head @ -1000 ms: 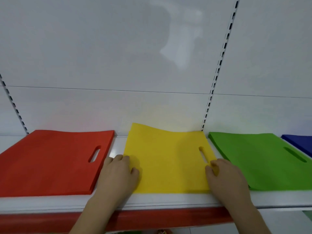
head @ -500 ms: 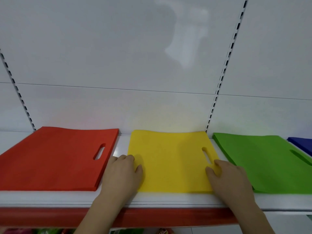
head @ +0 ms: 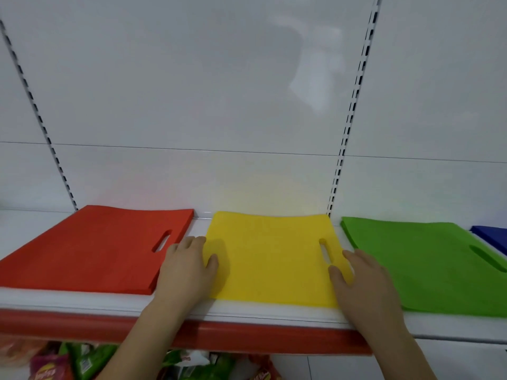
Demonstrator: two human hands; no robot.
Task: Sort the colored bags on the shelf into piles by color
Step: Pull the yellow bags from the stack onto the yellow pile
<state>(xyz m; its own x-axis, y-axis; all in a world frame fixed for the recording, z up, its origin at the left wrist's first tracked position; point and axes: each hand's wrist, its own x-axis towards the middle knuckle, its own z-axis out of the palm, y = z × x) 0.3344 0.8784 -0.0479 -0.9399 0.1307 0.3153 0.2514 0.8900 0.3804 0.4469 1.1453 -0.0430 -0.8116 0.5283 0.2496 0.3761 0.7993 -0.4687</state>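
1. Nearest me, below both wrists, I saw the shelf's red front strip [head: 247, 334] and, lower still, a blur of snack packets [head: 82, 360] I could not read.
2. My left hand [head: 186, 270] lay flat with fingers spread at the left edge of the yellow pile [head: 271, 259], thumb on the top bag and the other fingertips on the white shelf [head: 197, 223] between yellow and red. It gripped nothing.
3. My right hand [head: 362, 281] lay flat at the pile's right edge, thumb just under the handle slot [head: 325, 250], fingers reaching toward the gap before the green pile [head: 428, 264]. It too was spread, holding nothing.
4. I judged the step in hand to be squaring up the yellow pile: it sat between my palms and looked level and aligned.
5. I judged the sorting nearly done, with each colour in its own pile. The next move would call for lifting both hands straight off without dragging the thin top bag, then checking for stray bags.
6. Left of my left hand, close beside it, lay the red pile [head: 90, 253], its slot facing my fingers.
7. Right of my right hand the green pile lay just beside, and farther right, well apart, the corner of a blue pile [head: 491, 235] cut off by the frame.
8. Beyond my fingertips stood the white back panel [head: 192, 105].
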